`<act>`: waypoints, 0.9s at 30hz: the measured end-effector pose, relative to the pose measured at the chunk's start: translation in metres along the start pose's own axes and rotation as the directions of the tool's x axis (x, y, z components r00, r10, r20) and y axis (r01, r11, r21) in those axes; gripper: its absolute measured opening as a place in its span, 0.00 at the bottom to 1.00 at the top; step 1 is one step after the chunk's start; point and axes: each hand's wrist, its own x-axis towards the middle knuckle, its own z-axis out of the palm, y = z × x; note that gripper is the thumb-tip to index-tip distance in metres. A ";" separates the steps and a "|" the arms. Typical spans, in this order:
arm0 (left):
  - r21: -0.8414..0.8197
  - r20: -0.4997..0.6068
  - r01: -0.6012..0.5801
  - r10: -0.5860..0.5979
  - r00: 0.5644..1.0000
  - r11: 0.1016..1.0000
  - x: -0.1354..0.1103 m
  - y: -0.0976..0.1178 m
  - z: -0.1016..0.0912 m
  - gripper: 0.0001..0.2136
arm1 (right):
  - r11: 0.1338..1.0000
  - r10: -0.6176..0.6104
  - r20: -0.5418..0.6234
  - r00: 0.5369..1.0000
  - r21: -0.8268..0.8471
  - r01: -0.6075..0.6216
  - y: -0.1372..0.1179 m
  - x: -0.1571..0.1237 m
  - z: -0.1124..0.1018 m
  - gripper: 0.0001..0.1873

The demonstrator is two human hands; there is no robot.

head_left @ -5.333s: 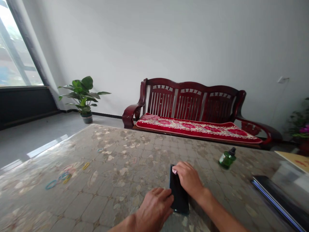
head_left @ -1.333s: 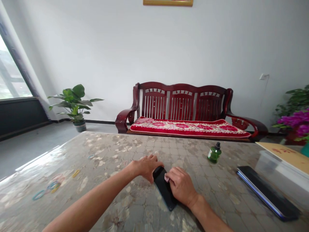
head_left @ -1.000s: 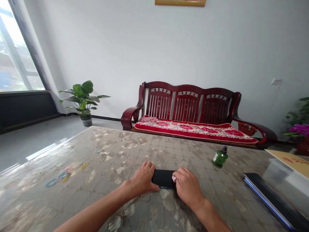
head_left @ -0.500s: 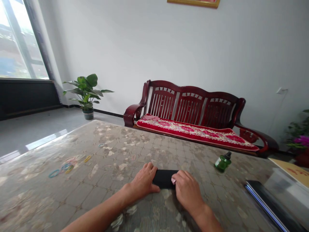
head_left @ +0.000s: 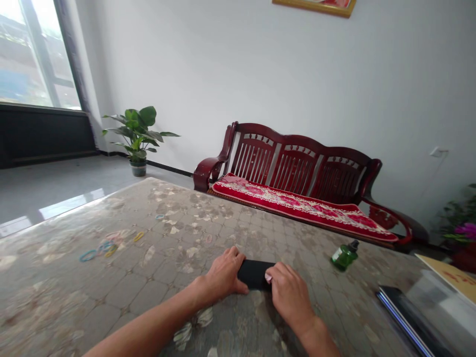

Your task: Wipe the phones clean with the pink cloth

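A black phone (head_left: 255, 274) lies crosswise and flat on the patterned table (head_left: 167, 292). My left hand (head_left: 222, 275) grips its left end, fingers curled over the edge. My right hand (head_left: 288, 297) covers the phone's right end, its fingers pressing a small pale cloth (head_left: 268, 278) against the screen. Most of the cloth is hidden under the fingers.
A small green bottle (head_left: 344, 255) stands to the right. A dark tablet (head_left: 412, 320) lies at the right edge, a tan sheet (head_left: 451, 275) beyond it. Several coloured rubber bands (head_left: 106, 246) lie at the left. A red wooden bench (head_left: 297, 188) stands behind the table.
The phone was turned from lengthwise to crosswise on the table, my left hand shifting to its left end. In the last half second both hands stay put; only the view shifts.
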 end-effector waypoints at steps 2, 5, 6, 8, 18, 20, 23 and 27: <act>0.000 0.012 -0.004 0.004 1.000 1.000 0.001 0.000 -0.001 0.29 | 0.997 0.047 -0.037 0.998 -0.053 -0.049 0.015 0.003 0.001 0.14; -0.012 0.019 -0.006 0.006 1.000 1.000 0.003 0.000 -0.001 0.28 | 0.993 0.065 -0.066 0.996 -0.098 -0.071 0.022 0.010 0.005 0.15; -0.012 0.014 -0.008 0.009 1.000 1.000 0.004 0.000 -0.001 0.28 | 0.993 0.055 -0.060 0.997 -0.100 -0.061 0.019 0.012 0.006 0.15; -0.005 0.003 -0.016 0.016 1.000 1.000 0.004 0.001 0.000 0.28 | 0.996 0.013 -0.026 1.000 -0.085 -0.015 0.009 0.016 0.008 0.15; -0.009 0.025 0.006 -0.005 1.000 1.000 0.003 0.003 -0.004 0.27 | 0.997 -0.011 0.033 0.999 -0.082 0.014 0.008 0.018 0.001 0.16; -0.004 0.034 0.007 -0.007 0.999 1.000 0.003 0.004 -0.005 0.28 | 0.993 0.023 0.036 0.999 -0.118 -0.019 0.009 0.022 0.002 0.16; 0.008 0.025 0.001 -0.001 1.000 1.000 0.003 0.005 -0.006 0.28 | 0.994 0.008 0.036 0.999 -0.107 -0.004 -0.004 0.033 0.008 0.16; 0.018 0.019 0.002 -0.002 1.000 1.000 0.002 0.005 -0.006 0.28 | 0.997 -0.044 0.015 0.999 -0.058 0.044 -0.027 0.044 0.016 0.18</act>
